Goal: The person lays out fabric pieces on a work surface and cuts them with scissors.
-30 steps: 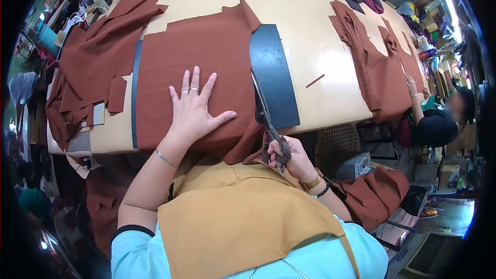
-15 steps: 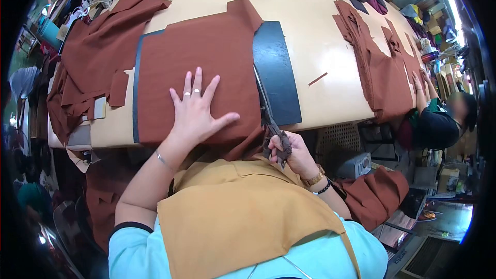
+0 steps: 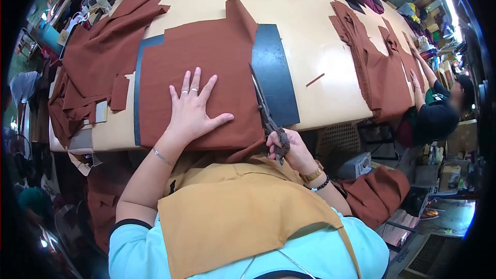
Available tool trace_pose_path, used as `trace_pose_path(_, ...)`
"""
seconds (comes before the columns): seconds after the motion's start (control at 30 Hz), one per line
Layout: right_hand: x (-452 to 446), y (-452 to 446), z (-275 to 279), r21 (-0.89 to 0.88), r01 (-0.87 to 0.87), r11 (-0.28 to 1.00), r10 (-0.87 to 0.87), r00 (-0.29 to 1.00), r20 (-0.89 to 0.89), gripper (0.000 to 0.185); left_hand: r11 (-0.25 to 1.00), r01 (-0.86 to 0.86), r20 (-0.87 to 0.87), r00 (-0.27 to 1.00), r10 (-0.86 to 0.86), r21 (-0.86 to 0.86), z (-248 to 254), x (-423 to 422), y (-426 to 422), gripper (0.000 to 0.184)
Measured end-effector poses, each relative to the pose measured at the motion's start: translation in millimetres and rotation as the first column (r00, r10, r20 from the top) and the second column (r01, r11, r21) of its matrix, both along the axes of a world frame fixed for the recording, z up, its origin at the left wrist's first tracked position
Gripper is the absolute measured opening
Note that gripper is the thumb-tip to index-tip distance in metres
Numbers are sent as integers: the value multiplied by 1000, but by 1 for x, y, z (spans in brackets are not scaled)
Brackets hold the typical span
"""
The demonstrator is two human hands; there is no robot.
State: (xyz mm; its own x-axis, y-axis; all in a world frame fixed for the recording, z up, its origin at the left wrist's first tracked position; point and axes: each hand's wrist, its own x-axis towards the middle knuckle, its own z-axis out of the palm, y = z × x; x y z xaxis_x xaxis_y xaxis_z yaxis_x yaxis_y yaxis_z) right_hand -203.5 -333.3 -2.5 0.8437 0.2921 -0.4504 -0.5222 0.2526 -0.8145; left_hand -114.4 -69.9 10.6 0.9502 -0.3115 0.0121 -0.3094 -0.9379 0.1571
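A rust-brown sheet of cloth or leather lies over a dark board at the table's near edge. My left hand rests flat on the sheet with its fingers spread. My right hand is closed around the wrapped handles of a pair of scissors. Their long blades point away from me along the sheet's right edge, above the dark board. Whether the blades are parted is hard to make out.
More rust-brown material lies heaped at the left, and folded pieces lie at the right. A thin brown strip is on the pale table. Another person reaches over the table's right end.
The scissors and my right hand have shifted slightly, and the blades' tips sit a little further left. My left hand stays spread on the sheet. The other person's arms have moved.
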Motion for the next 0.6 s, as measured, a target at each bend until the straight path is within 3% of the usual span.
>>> trace_pose_path(0.6,11,-10,13,-70,-76,995,77,997,3,25,1000,0,-47,999,-1,-4,5,-14,-2,102)
